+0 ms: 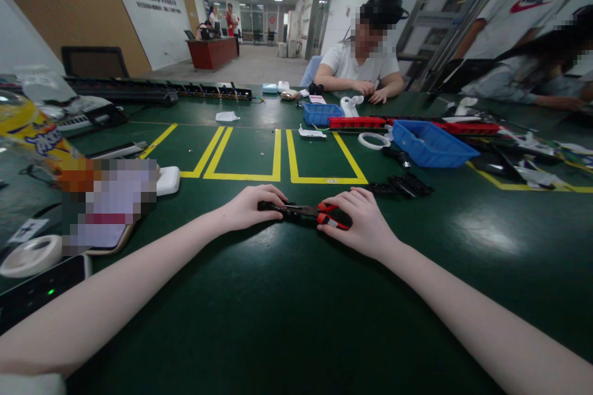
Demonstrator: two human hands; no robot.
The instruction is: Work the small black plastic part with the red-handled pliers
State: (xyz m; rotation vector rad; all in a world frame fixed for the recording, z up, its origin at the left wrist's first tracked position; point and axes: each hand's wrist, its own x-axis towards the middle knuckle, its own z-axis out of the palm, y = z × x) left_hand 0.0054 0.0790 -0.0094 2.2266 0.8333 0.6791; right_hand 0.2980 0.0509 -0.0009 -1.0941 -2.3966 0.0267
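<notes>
Red-and-black handled pliers are gripped in my right hand, their dark jaws pointing left. The jaws reach a small black part, which my left hand pinches between thumb and fingers. Whether the jaws are closed on this part I cannot tell. Both hands are low over the green table, near its middle. Beyond my right hand lies a small heap of black parts.
Blue bins and a red strip lie at the far right. On the left are a phone, a tape roll, a white case and a yellow-labelled bottle. A person sits opposite. Yellow tape marks the tabletop.
</notes>
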